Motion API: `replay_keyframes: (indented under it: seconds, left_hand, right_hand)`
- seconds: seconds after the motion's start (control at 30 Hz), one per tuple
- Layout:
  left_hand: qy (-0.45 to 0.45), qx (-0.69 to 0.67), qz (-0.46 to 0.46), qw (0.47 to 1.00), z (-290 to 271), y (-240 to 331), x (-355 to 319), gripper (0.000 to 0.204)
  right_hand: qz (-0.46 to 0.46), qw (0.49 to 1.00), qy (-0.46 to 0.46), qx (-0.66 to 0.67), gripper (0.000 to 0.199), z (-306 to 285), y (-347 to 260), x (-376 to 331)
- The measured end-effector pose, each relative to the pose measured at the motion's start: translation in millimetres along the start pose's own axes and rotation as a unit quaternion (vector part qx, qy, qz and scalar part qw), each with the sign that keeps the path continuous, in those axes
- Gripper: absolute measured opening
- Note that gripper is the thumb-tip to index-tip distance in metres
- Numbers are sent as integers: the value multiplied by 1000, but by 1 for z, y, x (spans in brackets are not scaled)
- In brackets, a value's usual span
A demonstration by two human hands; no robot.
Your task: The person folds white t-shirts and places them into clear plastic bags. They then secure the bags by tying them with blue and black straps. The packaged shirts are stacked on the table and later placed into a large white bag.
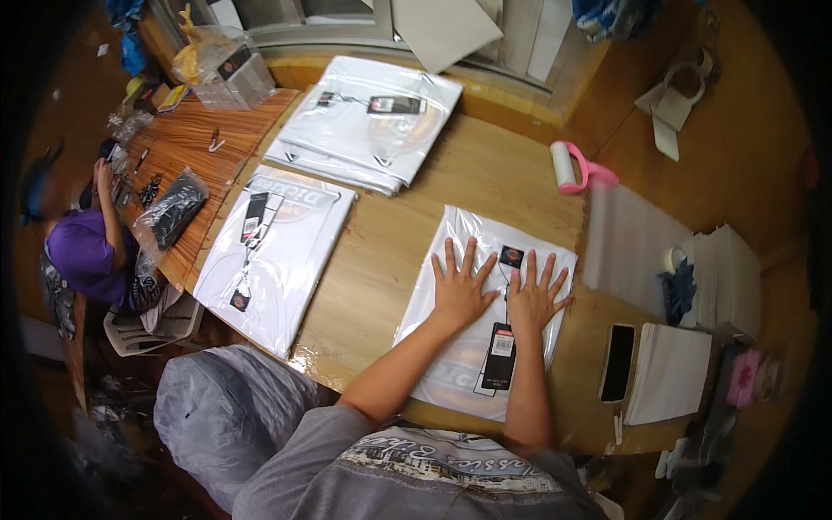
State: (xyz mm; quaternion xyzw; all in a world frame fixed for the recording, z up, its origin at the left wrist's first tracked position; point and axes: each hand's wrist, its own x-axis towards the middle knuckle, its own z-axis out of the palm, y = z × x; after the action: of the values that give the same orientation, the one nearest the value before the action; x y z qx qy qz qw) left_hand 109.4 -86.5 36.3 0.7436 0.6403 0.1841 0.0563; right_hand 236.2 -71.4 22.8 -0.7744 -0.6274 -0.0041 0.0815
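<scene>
Both my hands rest flat on a folded white T-shirt (pixel 425 342) in front of me, with a printed design showing faintly at its near end. My left hand (pixel 464 286) has its fingers spread over the shirt's left half. Beside it, my right hand (pixel 535 299) is spread over the right half. Between the hands lies a small black label (pixel 511 256) near the shirt's far edge. A black hang tag (pixel 498 357) on a cord lies below, next to my right wrist. Neither hand holds anything.
More folded white shirts in clear bags lie left (pixel 286 260) and at the back (pixel 373 121). A pink-handled lint roller (pixel 568 169), a phone (pixel 617 362) and a stack of white sheets (pixel 667 374) are on the right. A person in purple (pixel 87 251) sits far left. A grey bag (pixel 225 416) stands near.
</scene>
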Motion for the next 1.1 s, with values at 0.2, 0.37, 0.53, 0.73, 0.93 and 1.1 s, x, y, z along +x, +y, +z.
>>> replay_keyframes:
  seconds: [0.2,0.37,0.53,0.73,0.93,1.1]
  left_hand:
    - [376,-223,-295,849,-40,-167,84,43]
    - [363,-389,-584,613,-75,-252,136,74]
    - [318,-465,-668,487,-86,-255,160,90]
    - [369,-611,-370,595,-44,-289,165,83]
    - [436,-596,-347,577,-71,-243,147,82]
    - [335,-645,-202,656,-82,-210,71,79]
  right_hand:
    - [-57,987,24,148,56,-17,46,-13]
    - [151,928,-25,339,58,-32,82,-70]
    - [184,756,-120,617,49,-20,91,-108]
    - [100,677,-92,723,35,-54,75,-108]
    - [1,700,-27,714,37,-187,81,-91]
    - [-94,747,21,657,46,-259,72,-80]
